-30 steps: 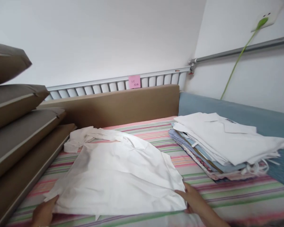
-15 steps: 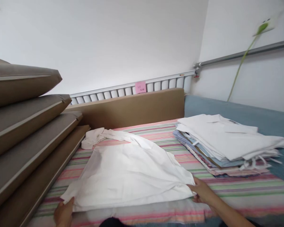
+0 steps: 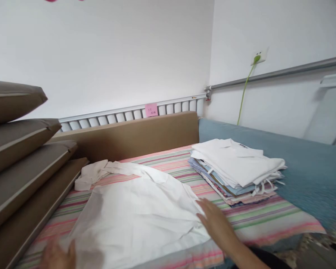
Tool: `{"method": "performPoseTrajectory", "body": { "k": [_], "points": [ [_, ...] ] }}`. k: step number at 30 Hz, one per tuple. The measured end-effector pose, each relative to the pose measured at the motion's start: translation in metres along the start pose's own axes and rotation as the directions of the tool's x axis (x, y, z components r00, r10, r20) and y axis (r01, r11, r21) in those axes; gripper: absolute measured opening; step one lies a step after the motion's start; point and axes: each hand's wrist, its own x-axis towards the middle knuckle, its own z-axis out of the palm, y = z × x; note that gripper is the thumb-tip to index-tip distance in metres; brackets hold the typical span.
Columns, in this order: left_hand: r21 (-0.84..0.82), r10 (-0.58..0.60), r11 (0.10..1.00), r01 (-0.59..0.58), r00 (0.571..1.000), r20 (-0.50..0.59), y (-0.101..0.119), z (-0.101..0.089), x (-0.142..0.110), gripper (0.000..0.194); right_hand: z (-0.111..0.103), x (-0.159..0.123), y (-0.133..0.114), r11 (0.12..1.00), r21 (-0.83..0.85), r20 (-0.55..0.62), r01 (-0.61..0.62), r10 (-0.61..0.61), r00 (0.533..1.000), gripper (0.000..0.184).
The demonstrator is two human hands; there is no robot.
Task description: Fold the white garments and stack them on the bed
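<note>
A white shirt (image 3: 140, 216) lies spread on a striped cloth (image 3: 170, 157), its surface lightly creased. One crumpled end (image 3: 92, 173) of it reaches toward the far left. My right hand (image 3: 215, 222) rests along the shirt's right edge with fingers stretched out, not gripping. At the lower left corner, my left hand (image 3: 58, 254) is blurred by motion, its thumb apart from the fingers. Whether it touches the fabric I cannot tell. Right of the shirt sits a stack of folded clothes (image 3: 238, 164), white on top with blue and pink layers below.
Several brown cushions (image 3: 25, 186) are piled at the left. A brown backrest (image 3: 145, 134) stands before the radiator (image 3: 106, 117), which bears a pink note (image 3: 151, 110). Blue upholstery (image 3: 254, 138) runs along the right wall, where a green cord (image 3: 245, 91) hangs from a socket.
Both hands have let go of the shirt's near corners. My right hand has moved up along the right edge, fingers now extended. The view has turned to the right.
</note>
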Motion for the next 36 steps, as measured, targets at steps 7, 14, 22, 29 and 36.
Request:
{"method": "performPoseTrajectory", "body": {
  "k": [7, 14, 22, 29, 36],
  "points": [
    [-0.005, 0.455, 0.856, -0.517, 0.749, 0.482, 0.129, 0.061, -0.099, 0.048, 0.069, -0.018, -0.060, 0.933, 0.189, 0.373, 0.305, -0.356, 0.857, 0.057],
    [0.005, 0.279, 0.915, -0.402, 0.644, 0.712, 0.141, 0.047, -0.090, 0.055, 0.067, 0.005, -0.039, 0.966, 0.180, 0.492, 0.188, -0.254, 0.833, 0.048],
    [-0.278, 0.354, 0.935, -0.221, 0.662, 0.661, 0.184, 0.070, -0.073, 0.053, 0.081, 0.141, -0.109, 0.957, 0.224, 0.408, 0.187, -0.266, 0.873, 0.034],
    [-0.485, 0.426, 0.874, -0.023, 0.514, 0.744, 0.192, 0.064, -0.061, 0.062, 0.180, 0.239, -0.206, 0.949, 0.192, 0.485, 0.251, -0.314, 0.816, 0.034],
    [-0.429, 0.277, 0.878, 0.212, 0.506, 0.817, 0.188, 0.063, -0.036, 0.065, 0.262, 0.292, -0.256, 0.979, 0.137, 0.549, 0.152, -0.203, 0.811, 0.051]
  ]
}}
